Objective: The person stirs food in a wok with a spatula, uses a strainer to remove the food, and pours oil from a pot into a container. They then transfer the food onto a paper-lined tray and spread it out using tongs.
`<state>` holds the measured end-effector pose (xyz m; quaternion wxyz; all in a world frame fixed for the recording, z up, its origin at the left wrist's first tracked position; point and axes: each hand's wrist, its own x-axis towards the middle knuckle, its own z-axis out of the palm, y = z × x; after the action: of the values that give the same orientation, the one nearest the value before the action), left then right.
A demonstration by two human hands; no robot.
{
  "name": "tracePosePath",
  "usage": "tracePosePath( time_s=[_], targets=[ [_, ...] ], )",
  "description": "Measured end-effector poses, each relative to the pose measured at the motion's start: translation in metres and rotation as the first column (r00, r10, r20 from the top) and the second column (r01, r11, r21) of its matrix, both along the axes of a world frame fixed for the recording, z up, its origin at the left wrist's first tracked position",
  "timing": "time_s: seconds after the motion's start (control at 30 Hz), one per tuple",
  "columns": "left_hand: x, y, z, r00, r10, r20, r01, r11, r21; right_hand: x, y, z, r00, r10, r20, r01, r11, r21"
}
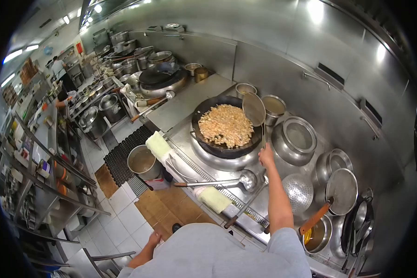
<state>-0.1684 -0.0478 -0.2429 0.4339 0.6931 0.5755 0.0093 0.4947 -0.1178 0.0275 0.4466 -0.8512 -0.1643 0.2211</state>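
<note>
My right hand [266, 155] is closed round the handle of a round mesh strainer [254, 109]. The strainer is tilted up at the right rim of a large black wok [203, 143]. Spread over the wok's bottom is a mass of small, pale orange-brown chopped pieces [224, 124], whose kind I cannot make out. Low at my left side, well away from the stove, my left hand [154, 239] has its fingers curled in; whether anything is inside them is hidden.
A ladle [248, 180] lies across the stove's front edge near folded green cloths [215, 199]. Metal pots [274, 105] stand behind the wok. To the right are a perforated skimmer [297, 192] and an orange-handled strainer [342, 191]. A bucket [144, 162] stands left; people work farther off.
</note>
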Motion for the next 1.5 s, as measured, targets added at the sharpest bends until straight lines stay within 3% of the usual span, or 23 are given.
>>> tracePosePath(
  time_s=[0.03,0.1,0.13,0.27,0.47,0.5,0.53,0.57,0.6,0.63,0.7,0.8,0.83,0.9,0.93,1.07,1.13,1.17,1.27,1.37,1.43,1.47,1.5],
  targets=[
    [-0.04,-0.009,-0.03,0.995,-0.092,0.024,0.095,0.987,-0.133,-0.004,0.011,-0.001,1.0,0.009,0.013,-0.009,1.0,-0.006],
    [-0.046,0.001,-0.036,0.995,-0.092,0.04,0.097,0.984,-0.149,-0.015,0.027,-0.007,0.892,0.002,-0.452,0.139,0.95,0.279],
    [-0.049,0.006,-0.041,0.994,-0.1,0.044,0.106,0.981,-0.162,-0.018,0.032,-0.01,0.822,0.043,-0.568,0.192,0.919,0.346],
    [-0.066,0.021,-0.059,0.986,-0.162,0.048,0.169,0.958,-0.231,-0.038,0.035,-0.005,0.657,0.18,-0.732,0.232,0.875,0.424],
    [-0.071,0.036,-0.079,0.958,-0.28,0.063,0.285,0.901,-0.328,-0.115,0.032,0.049,0.876,0.091,-0.474,0.071,0.947,0.314],
    [-0.06,0.052,-0.047,0.956,-0.136,0.258,0.216,0.924,-0.315,-0.133,0.034,0.059,0.934,0.039,-0.355,0.051,0.969,0.242],
    [-0.061,0.079,-0.089,0.969,-0.028,0.246,0.151,0.853,-0.5,-0.143,0.036,0.065,0.974,0.003,-0.226,0.036,0.986,0.166],
    [-0.068,0.102,-0.155,0.948,-0.221,0.229,0.251,0.962,-0.108,-0.148,0.035,0.065,0.975,-0.002,-0.224,0.036,0.988,0.15],
    [-0.055,0.125,-0.117,0.955,0.009,0.297,0.088,0.945,-0.313,-0.153,0.033,0.062,0.997,0.024,-0.075,-0.017,0.995,0.099],
    [-0.054,0.152,-0.131,0.935,0.117,0.335,0.025,0.921,-0.389,-0.158,0.033,0.06,0.996,0.061,0.072,-0.064,0.997,0.044],
    [-0.038,0.178,-0.065,0.895,0.259,0.363,-0.123,0.926,-0.357,-0.181,0.035,0.075,0.991,0.046,0.125,-0.047,0.999,0.009],
    [-0.039,0.204,-0.054,0.886,0.26,0.383,-0.189,0.959,-0.213,-0.193,0.03,0.08,0.977,0.073,0.202,-0.067,0.997,-0.034],
    [-0.04,0.203,-0.046,0.889,0.257,0.378,-0.191,0.961,-0.201,-0.196,0.028,0.08,0.991,0.079,0.105,-0.075,0.996,-0.038],
    [-0.042,0.188,-0.029,0.899,0.336,0.28,-0.248,0.919,-0.308,-0.189,0.027,0.068,0.997,0.081,-0.007,-0.082,0.996,-0.023],
    [-0.048,0.178,-0.037,0.873,0.386,0.298,-0.263,0.887,-0.379,-0.179,0.024,0.054,0.992,0.096,0.086,-0.091,0.993,-0.069],
    [-0.064,0.115,-0.05,0.925,0.334,0.181,-0.188,0.817,-0.546,-0.152,0.013,0.025,0.968,0.021,0.249,-0.013,0.999,-0.031],
    [-0.065,0.082,-0.039,0.985,0.069,0.161,0.004,0.91,-0.414,-0.139,0.008,0.026,0.953,-0.028,0.301,0.018,0.999,0.036],
    [-0.076,0.061,-0.072,0.963,0.028,0.268,0.025,0.982,-0.19,-0.127,0.01,0.025,0.957,-0.039,0.288,0.029,0.999,0.04],
    [-0.081,0.057,-0.069,0.967,0.008,0.254,0.038,0.983,-0.177,-0.082,0.022,0.017,0.948,-0.097,0.302,0.083,0.995,0.06],
    [-0.096,0.034,-0.075,0.967,0.002,0.255,0.042,0.985,-0.165,-0.045,0.037,0.002,0.863,-0.135,0.486,0.137,0.99,0.032],
    [-0.107,0.016,-0.078,0.967,0.001,0.256,0.042,0.986,-0.162,-0.03,0.046,-0.01,0.697,-0.114,0.708,0.191,0.981,-0.031],
    [-0.113,0.008,-0.076,0.968,0.005,0.252,0.037,0.986,-0.162,-0.029,0.052,-0.003,0.701,-0.109,0.705,0.181,0.983,-0.029],
    [-0.12,0.0,-0.074,0.969,0.013,0.246,0.028,0.986,-0.163,-0.028,0.058,0.004,0.881,-0.157,0.446,0.169,0.986,0.014]
  ],
)
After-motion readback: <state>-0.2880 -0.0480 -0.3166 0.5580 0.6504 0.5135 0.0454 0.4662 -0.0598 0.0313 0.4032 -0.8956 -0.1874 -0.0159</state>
